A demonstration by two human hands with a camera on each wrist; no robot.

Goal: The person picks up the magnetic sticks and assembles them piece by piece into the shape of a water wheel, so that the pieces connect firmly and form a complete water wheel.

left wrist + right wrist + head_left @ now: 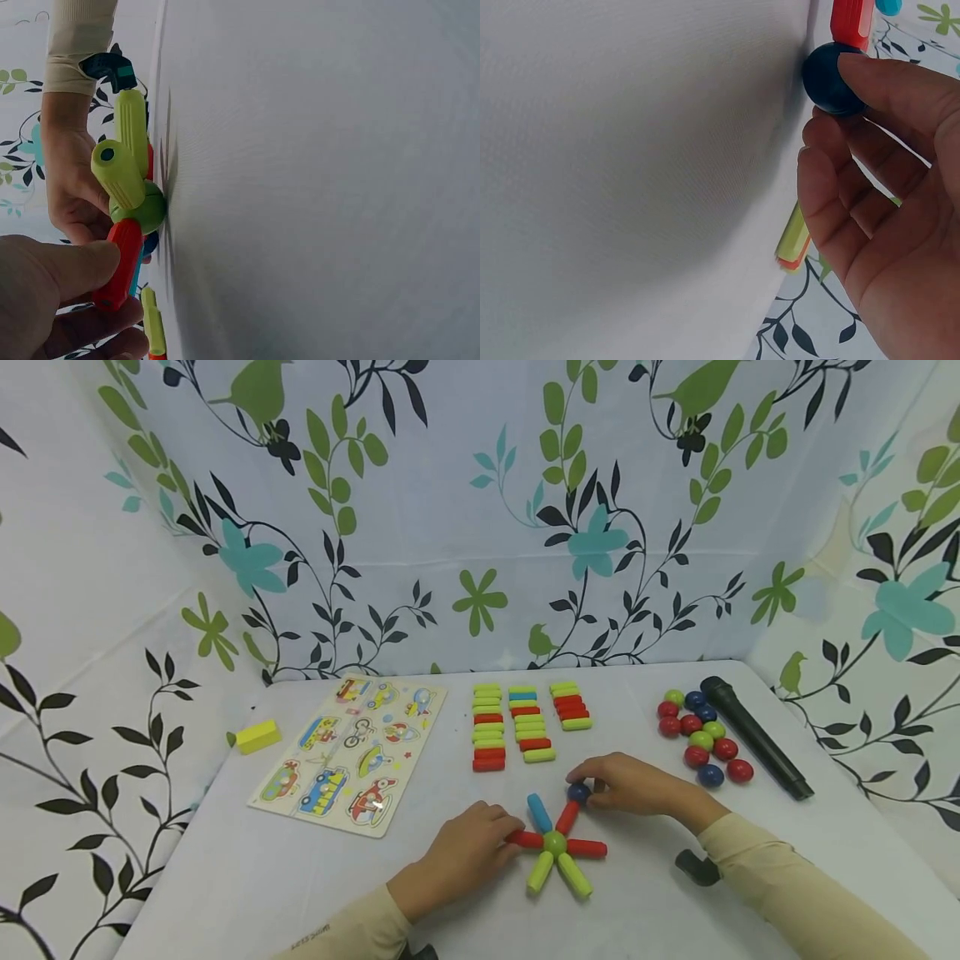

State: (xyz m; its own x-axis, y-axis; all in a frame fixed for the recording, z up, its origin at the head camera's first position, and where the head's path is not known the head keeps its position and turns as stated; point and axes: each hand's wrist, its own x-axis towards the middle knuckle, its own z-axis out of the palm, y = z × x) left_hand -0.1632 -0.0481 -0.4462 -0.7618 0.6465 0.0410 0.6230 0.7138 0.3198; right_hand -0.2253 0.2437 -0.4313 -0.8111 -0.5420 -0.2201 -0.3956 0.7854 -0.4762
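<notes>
On the white table lies a star of plastic sticks around a green ball point(555, 842). Its arms are red, blue and yellow-green. My left hand point(471, 847) pinches the left red stick point(120, 264) between thumb and fingers. At the end of the upper red stick point(567, 816) sits a dark blue ball point(831, 79). My right hand point(637, 785) holds that ball between thumb and fingertips. In the right wrist view the ball meets the red stick's end. The blue stick point(538, 812) points up and away, beside the upper red one.
Three columns of loose sticks point(529, 727) lie beyond the star. A wooden picture puzzle board point(300, 806) and a yellow block point(258, 737) are at the left. Several coloured balls point(701, 741) and a black microphone-like tube point(757, 739) lie at the right.
</notes>
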